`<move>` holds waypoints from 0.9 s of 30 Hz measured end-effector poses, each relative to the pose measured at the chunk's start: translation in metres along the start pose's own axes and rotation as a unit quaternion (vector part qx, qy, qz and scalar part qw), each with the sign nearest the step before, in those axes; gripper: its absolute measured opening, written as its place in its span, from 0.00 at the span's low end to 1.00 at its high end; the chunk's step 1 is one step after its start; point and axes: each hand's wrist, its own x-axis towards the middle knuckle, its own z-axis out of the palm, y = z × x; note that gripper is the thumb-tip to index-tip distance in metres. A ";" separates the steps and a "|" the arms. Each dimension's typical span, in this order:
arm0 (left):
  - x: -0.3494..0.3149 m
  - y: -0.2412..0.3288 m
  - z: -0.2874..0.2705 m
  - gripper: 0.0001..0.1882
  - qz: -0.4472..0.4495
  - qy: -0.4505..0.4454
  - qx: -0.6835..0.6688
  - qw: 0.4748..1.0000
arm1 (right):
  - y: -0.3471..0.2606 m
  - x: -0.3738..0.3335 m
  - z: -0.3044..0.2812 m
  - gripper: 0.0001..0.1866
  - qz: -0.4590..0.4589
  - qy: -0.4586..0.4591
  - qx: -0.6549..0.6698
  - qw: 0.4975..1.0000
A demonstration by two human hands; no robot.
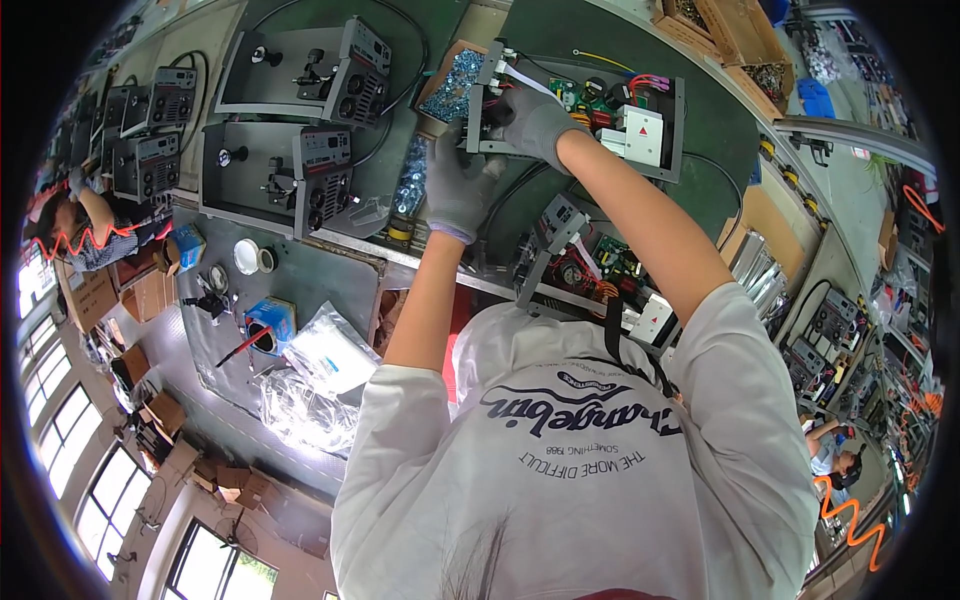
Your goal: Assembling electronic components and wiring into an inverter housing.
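Both my hands wear grey gloves and reach out to an open grey metal machine chassis (672,130) on the green bench. Inside it lie a green circuit board (590,95), coloured wires and a white block (642,133). My right hand (538,122) grips the chassis's grey front panel (492,70) from the inner side, over a black part. My left hand (455,190) clasps the panel's near end from the outside. A tray of silvery screws (455,85) sits just left of the panel.
A second open chassis (585,262) with a board lies close to my chest. Two closed grey machines (300,70) (270,178) stand to the left. Plastic bags (330,355) and a blue cup (270,322) lie lower left. One person works at far left (85,215), another at lower right (830,450).
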 end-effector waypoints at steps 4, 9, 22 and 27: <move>0.001 -0.003 0.002 0.43 0.014 0.003 0.002 1.000 | 0.001 0.007 0.004 0.19 0.030 -0.012 -0.032 0.999; 0.002 -0.006 0.000 0.43 0.030 0.005 0.018 0.999 | 0.009 0.010 0.010 0.19 -0.012 -0.005 -0.055 0.998; 0.002 -0.002 -0.001 0.45 0.003 -0.010 0.002 1.000 | 0.007 -0.012 0.013 0.16 -0.031 0.104 -0.054 0.993; 0.000 -0.033 -0.012 0.45 0.070 -0.037 -0.081 0.994 | -0.019 -0.059 0.010 0.12 -0.006 0.168 -0.082 0.982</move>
